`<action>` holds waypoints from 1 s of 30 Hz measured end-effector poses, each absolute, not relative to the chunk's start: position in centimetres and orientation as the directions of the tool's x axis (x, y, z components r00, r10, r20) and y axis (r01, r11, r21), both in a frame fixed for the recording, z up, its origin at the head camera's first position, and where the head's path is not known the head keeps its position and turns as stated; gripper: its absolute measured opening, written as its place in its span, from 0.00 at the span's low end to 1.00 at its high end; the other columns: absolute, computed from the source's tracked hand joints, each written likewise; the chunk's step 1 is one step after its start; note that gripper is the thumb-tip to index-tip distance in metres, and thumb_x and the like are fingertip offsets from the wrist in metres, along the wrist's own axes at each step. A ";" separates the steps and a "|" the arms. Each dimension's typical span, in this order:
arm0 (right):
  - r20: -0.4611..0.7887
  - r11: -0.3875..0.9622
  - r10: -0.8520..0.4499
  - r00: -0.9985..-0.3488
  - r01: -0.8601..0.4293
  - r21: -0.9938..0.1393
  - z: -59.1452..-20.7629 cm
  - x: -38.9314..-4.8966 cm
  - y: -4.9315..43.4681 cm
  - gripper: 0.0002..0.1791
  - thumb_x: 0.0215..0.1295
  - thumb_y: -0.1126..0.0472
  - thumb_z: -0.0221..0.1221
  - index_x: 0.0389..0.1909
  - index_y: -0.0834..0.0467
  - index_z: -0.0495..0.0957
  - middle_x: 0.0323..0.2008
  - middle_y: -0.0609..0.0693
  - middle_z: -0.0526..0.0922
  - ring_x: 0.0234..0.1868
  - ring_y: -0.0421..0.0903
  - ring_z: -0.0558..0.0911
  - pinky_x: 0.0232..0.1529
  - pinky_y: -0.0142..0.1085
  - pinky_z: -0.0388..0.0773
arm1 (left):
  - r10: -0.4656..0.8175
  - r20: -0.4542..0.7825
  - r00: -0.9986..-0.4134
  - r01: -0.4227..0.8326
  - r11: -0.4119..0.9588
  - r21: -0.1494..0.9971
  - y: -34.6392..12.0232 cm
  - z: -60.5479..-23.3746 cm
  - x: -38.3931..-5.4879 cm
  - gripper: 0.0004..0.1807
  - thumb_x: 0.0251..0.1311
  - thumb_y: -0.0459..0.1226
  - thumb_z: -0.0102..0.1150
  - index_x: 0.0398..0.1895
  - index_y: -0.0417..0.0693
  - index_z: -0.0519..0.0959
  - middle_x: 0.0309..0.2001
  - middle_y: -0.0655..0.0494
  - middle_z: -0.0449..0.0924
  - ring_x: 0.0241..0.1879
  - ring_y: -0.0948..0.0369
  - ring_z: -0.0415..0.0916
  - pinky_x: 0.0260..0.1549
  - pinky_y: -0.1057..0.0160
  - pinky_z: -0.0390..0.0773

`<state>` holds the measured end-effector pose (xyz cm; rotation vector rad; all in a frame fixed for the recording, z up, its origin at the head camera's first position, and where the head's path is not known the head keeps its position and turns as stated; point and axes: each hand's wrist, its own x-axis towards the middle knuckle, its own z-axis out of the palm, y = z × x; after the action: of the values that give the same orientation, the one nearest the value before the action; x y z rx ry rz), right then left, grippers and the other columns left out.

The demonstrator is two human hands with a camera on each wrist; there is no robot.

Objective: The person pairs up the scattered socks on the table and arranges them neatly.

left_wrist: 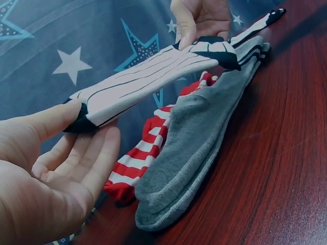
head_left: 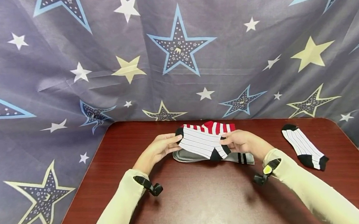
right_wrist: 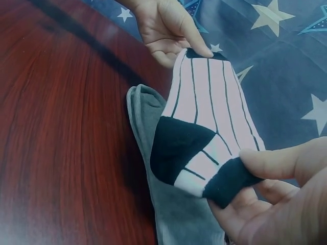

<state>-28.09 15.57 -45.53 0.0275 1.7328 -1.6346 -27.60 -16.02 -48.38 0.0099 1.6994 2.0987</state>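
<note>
A white sock (head_left: 199,142) with thin black stripes and black toe, heel and cuff is stretched between both hands, raised over the other socks. My left hand (head_left: 159,148) pinches its black toe, thumb on top and fingers beneath. At the other end my right hand (head_left: 243,142) pinches the black cuff between thumb and fingers. Below it in the left wrist view lie a pair of grey socks (left_wrist: 186,148) with black bands at the cuff, and red-and-white striped socks (left_wrist: 143,158) beside them. In the head view the held sock partly covers both.
A second white sock (head_left: 304,146) with black stripes lies flat at the right of the reddish-brown table (head_left: 196,205). A grey curtain (head_left: 177,86) with stars hangs along the table's back edge. Both wrists carry black camera straps.
</note>
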 end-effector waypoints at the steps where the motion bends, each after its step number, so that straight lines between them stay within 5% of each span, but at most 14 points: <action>1: -0.514 0.194 -0.457 -0.726 0.483 -0.854 -45.5 -28.1 15.7 0.37 0.77 0.67 0.49 0.79 0.71 0.42 0.31 0.37 0.85 0.36 0.32 0.84 0.52 0.33 0.76 | 0.338 -0.265 -0.903 -0.330 -0.153 0.931 -16.0 -48.4 -27.6 0.07 0.72 0.30 0.55 0.48 0.39 0.79 0.34 0.59 0.88 0.36 0.64 0.86 0.54 0.55 0.84; 4: -0.516 0.206 -0.448 -0.730 0.477 -0.854 -45.5 -27.9 16.1 0.37 0.77 0.66 0.49 0.79 0.70 0.44 0.30 0.34 0.84 0.36 0.30 0.81 0.55 0.35 0.69 | 0.353 -0.270 -0.896 -0.340 -0.154 0.928 -16.0 -48.4 -27.7 0.07 0.74 0.30 0.53 0.49 0.39 0.78 0.34 0.59 0.88 0.37 0.64 0.86 0.58 0.52 0.81; 6: -0.513 0.196 -0.444 -0.735 0.479 -0.856 -45.5 -27.8 16.4 0.31 0.77 0.65 0.50 0.76 0.68 0.55 0.29 0.34 0.84 0.36 0.30 0.80 0.54 0.35 0.67 | 0.364 -0.272 -0.891 -0.344 -0.148 0.927 -16.0 -48.4 -27.7 0.08 0.74 0.30 0.52 0.51 0.38 0.77 0.34 0.59 0.88 0.37 0.64 0.86 0.60 0.50 0.79; 10: -0.498 0.150 -0.444 -0.745 0.486 -0.861 -45.6 -27.7 17.0 0.09 0.77 0.65 0.51 0.53 0.57 0.73 0.29 0.35 0.86 0.35 0.31 0.81 0.48 0.33 0.70 | 0.391 -0.275 -0.878 -0.352 -0.140 0.926 -16.1 -48.4 -27.6 0.11 0.75 0.29 0.50 0.55 0.34 0.74 0.35 0.58 0.88 0.37 0.63 0.87 0.61 0.49 0.78; 12: -0.491 0.145 -0.447 -0.748 0.481 -0.865 -45.7 -27.7 17.2 0.04 0.77 0.64 0.51 0.46 0.53 0.73 0.30 0.35 0.86 0.36 0.32 0.82 0.48 0.34 0.69 | 0.409 -0.273 -0.871 -0.355 -0.140 0.924 -16.0 -48.4 -27.6 0.13 0.75 0.29 0.49 0.58 0.32 0.73 0.35 0.57 0.88 0.38 0.62 0.87 0.60 0.49 0.78; 16: -0.481 0.151 -0.452 -0.751 0.467 -0.871 -45.7 -27.7 17.6 0.03 0.77 0.63 0.51 0.47 0.54 0.70 0.30 0.35 0.87 0.36 0.32 0.83 0.51 0.37 0.64 | 0.451 -0.256 -0.855 -0.349 -0.137 0.927 -16.0 -48.4 -27.7 0.20 0.75 0.27 0.47 0.65 0.25 0.67 0.38 0.56 0.88 0.40 0.62 0.87 0.60 0.50 0.79; 23: -0.473 0.100 -0.454 -0.755 0.484 -0.869 -45.9 -27.5 18.3 0.10 0.78 0.63 0.50 0.36 0.49 0.78 0.30 0.37 0.88 0.35 0.33 0.84 0.47 0.33 0.73 | 0.533 -0.234 -0.813 -0.339 -0.106 0.935 -15.6 -48.3 -27.5 0.31 0.64 0.17 0.50 0.71 0.20 0.58 0.44 0.51 0.86 0.42 0.62 0.86 0.48 0.63 0.86; 30: -0.488 0.071 -0.430 -0.760 0.510 -0.857 -46.0 -27.1 18.5 0.05 0.78 0.62 0.50 0.41 0.51 0.73 0.29 0.36 0.86 0.33 0.32 0.82 0.46 0.32 0.74 | 0.560 -0.233 -0.795 -0.327 -0.072 0.942 -15.3 -47.8 -27.2 0.35 0.59 0.15 0.52 0.71 0.20 0.58 0.50 0.47 0.83 0.44 0.62 0.85 0.46 0.66 0.86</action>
<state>-27.05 18.48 -46.00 0.0806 1.6751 -1.7674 -27.23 -15.31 -47.79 0.2535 1.6125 1.9212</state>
